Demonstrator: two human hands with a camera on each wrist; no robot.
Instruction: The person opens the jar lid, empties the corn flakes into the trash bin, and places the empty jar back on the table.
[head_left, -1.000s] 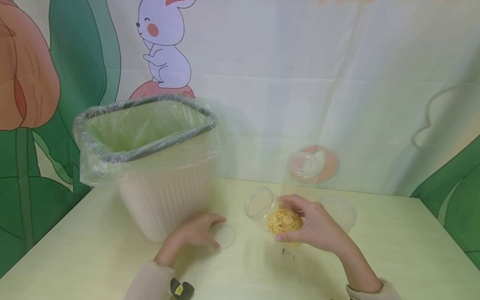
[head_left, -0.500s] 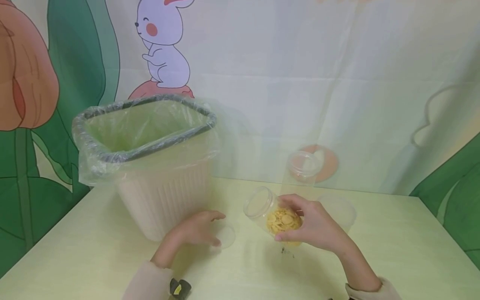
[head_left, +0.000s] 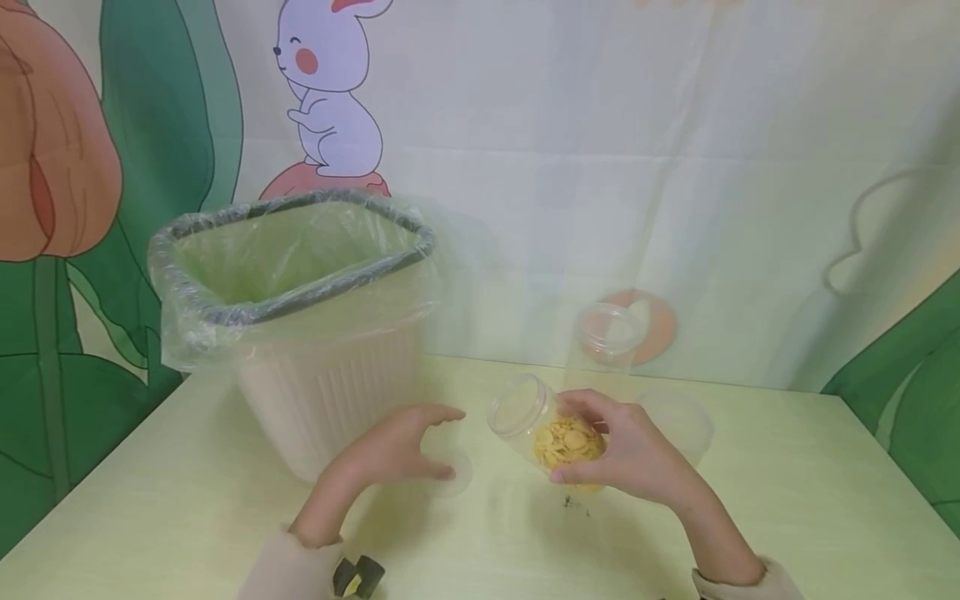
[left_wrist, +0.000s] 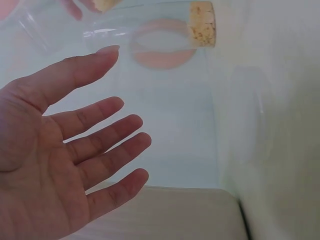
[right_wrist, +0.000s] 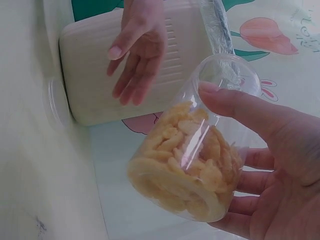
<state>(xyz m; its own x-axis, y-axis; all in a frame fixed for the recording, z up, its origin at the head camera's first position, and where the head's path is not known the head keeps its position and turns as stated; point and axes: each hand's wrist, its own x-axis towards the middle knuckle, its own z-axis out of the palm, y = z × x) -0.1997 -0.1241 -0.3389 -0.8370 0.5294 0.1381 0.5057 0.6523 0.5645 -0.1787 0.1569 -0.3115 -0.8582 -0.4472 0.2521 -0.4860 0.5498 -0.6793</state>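
My right hand [head_left: 637, 446] grips a clear plastic jar [head_left: 519, 406] around its side. The lidless jar tilts with its mouth up and to the left. Yellow cereal flakes [right_wrist: 187, 155] fill roughly its lower half, seen well in the right wrist view. My left hand [head_left: 386, 450] is held over the table, fingers spread and thumb apart, with nothing in its grasp. Beneath its thumb a clear round lid [head_left: 462, 475] lies flat on the table. Behind the right hand stands a second clear jar [head_left: 609, 333], with flakes [left_wrist: 202, 24] at its bottom.
A ribbed bin [head_left: 337, 400] with a plastic liner stands at the left, next to my left hand. A round, clear container [head_left: 678, 421] sits behind my right wrist. Dark specks [head_left: 573, 504] mark the pale table [head_left: 480, 550]. A printed cloth [head_left: 510, 208] hangs behind.
My left hand has risen a little from around the lid, spreading thumb and fingers wider; the lid stays on the table. My right hand and its jar have barely moved.
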